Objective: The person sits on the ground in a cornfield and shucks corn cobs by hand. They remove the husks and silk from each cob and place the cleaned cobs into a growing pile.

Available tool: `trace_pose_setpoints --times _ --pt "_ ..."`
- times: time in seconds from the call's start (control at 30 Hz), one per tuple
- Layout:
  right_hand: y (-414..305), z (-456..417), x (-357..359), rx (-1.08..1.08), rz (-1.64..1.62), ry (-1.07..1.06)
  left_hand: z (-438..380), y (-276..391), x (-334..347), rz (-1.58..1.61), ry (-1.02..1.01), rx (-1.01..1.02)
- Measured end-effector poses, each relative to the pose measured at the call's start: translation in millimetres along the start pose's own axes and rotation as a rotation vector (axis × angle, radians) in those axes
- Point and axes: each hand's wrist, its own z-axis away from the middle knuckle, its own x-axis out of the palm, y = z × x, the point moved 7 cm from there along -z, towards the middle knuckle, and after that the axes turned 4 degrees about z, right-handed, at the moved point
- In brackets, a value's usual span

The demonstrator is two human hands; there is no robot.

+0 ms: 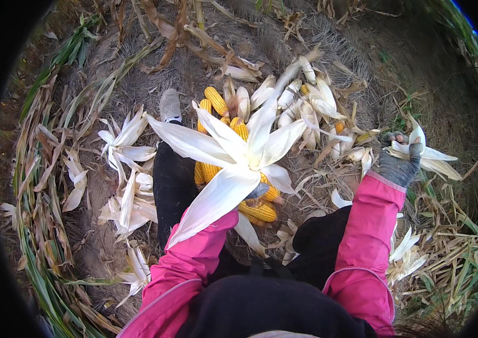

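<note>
A pale corn husk (232, 179) is spread like a star in front of me, raised above the pile. My left hand (258, 191), in a grey glove, is at the base of this husk, which covers most of its fingers. Bare yellow corn cobs (260, 211) lie below and around that hand, partly covered by the husk leaves. Out to the right, my right hand (397, 160), in a grey fingertipless glove, is closed around loose husk leaves (437, 162) that stick out past the thumb.
Ears still in their husks (306, 103) are heaped beyond the cobs. Discarded husks (127, 141) lie to the left, with more husks (406, 253) at the right. Dry corn stalks (175, 34) stand ahead, and flattened leaves (49, 203) border the left side. My shoe (170, 103) is beside the cobs.
</note>
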Motion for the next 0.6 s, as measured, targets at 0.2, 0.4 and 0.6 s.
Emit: trace_pose_setpoints --times 0.2,0.4,0.6 --pt "102 70 41 0.583 0.437 -0.374 -7 8 -9 0.016 -0.006 0.021" --pt "183 133 52 0.907 0.271 -0.299 -9 5 -8 0.037 -0.029 -0.002" --pt "195 133 50 0.709 0.333 -0.245 -6 5 -8 0.053 -0.041 -0.010"
